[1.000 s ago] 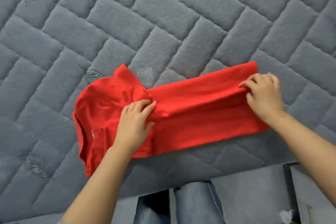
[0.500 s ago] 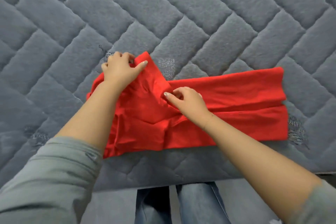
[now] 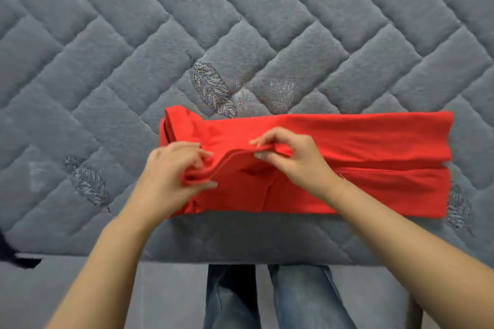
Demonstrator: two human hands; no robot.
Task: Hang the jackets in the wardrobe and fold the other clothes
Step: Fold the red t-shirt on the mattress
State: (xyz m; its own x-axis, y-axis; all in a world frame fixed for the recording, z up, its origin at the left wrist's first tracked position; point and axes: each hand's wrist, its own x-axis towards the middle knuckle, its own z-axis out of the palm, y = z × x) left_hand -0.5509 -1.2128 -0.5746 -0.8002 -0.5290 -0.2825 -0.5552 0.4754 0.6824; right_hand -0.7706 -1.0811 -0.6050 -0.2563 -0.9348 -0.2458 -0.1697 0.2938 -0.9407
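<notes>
The red garment point(image 3: 347, 157) lay as a long band near the mattress point(image 3: 107, 61) front edge, its long axis running from nine to three o'clock. Our left hand point(image 3: 171, 173) pinched the raised fold at the garment's nine o'clock end, and our right hand point(image 3: 291, 155), just toward three o'clock of it, pinched the same ridge. Both forearms reached in from six o'clock, and most of the cloth stretched away from the fingers point(image 3: 263, 141) toward three o'clock, so we judged the right hand nearer the free end.

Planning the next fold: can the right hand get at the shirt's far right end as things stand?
Probably yes: the right hand pinches a fold mid-shirt, and the red shirt lies uncovered out to its right end.
</notes>
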